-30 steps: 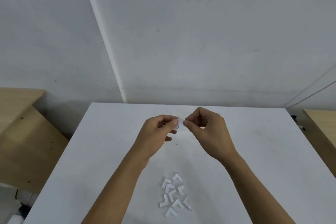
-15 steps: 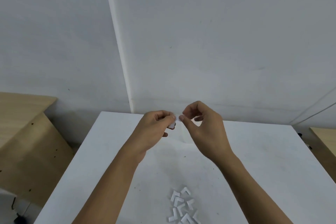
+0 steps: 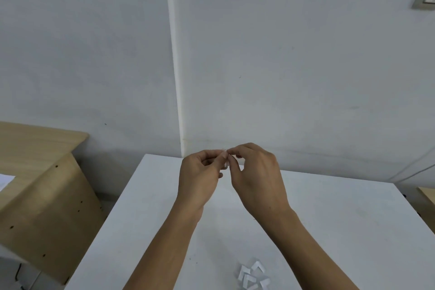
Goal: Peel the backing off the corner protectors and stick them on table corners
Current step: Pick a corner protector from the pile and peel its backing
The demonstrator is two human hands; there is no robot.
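Observation:
Above the far part of the white table [image 3: 341,223], my left hand [image 3: 200,176] and my right hand [image 3: 256,176] meet fingertip to fingertip. Between them sits a small clear corner protector [image 3: 226,164], mostly hidden by the fingers. The left thumb and fingers pinch it, and the right thumb and forefinger pinch at its top edge. A heap of several white L-shaped corner protectors [image 3: 253,276] lies on the table near the bottom edge of the view.
A light wooden desk [image 3: 44,186] stands to the left, separated from the table by a gap. Another wooden surface [image 3: 427,193] shows at the far right. A white wall [image 3: 282,66] rises right behind the table.
The view has tilted up, so the heap of protectors has slid toward the bottom edge. Both hands stay joined on the small piece, raised a little toward the table's far edge.

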